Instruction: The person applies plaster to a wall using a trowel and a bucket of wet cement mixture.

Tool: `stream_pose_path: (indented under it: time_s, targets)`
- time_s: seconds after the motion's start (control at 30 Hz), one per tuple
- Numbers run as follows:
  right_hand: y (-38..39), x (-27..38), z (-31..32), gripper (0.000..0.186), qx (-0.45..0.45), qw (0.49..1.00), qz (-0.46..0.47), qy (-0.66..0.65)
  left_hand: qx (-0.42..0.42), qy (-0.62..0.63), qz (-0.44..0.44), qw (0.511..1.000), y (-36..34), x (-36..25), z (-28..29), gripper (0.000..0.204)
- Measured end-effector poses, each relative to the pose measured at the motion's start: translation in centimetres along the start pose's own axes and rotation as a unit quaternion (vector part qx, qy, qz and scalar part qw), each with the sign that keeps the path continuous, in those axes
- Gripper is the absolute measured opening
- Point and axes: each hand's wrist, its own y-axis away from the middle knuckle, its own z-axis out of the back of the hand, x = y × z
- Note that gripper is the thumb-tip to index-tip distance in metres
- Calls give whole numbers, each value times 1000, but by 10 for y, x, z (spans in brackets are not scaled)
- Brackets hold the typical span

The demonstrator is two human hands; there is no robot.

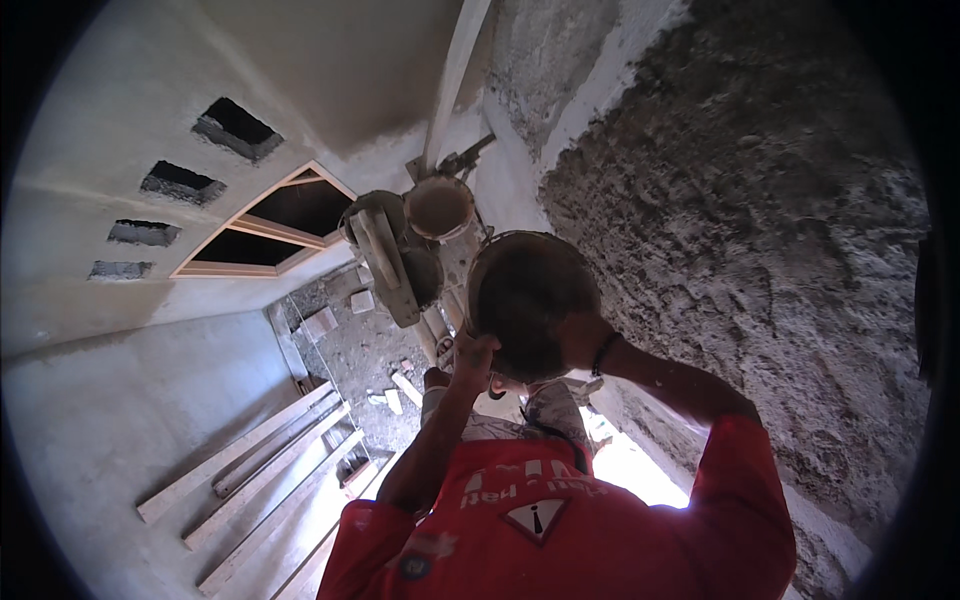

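Single head-worn fisheye view, looking steeply down from above a worker in a red shirt (560, 520) who fills the lower centre of the frame at close range. A rough plastered wall (760, 250) runs down the right side, very near the lens. The floor with loose planks (260, 470) lies far below at lower left. Straight edges bow toward the dark circular rim.

Co-worker (560, 500) below centre, pan (525, 300) on head (wall (760, 250) right).
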Motion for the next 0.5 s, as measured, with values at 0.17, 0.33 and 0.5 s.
stream_pose_path:
  time_s: [0.17,0.33,0.5]
  targets:
    - [67,13,62,22,40,998,39,-27,68,-6,-65,996,14,15,3,41]
    - [113,-21,100,23,-160,984,-78,15,-3,15,-64,998,15,-29,-15,11]
    - [90,-26,56,16,-73,981,-177,42,74,66,70,993,9,-46,-27,23]
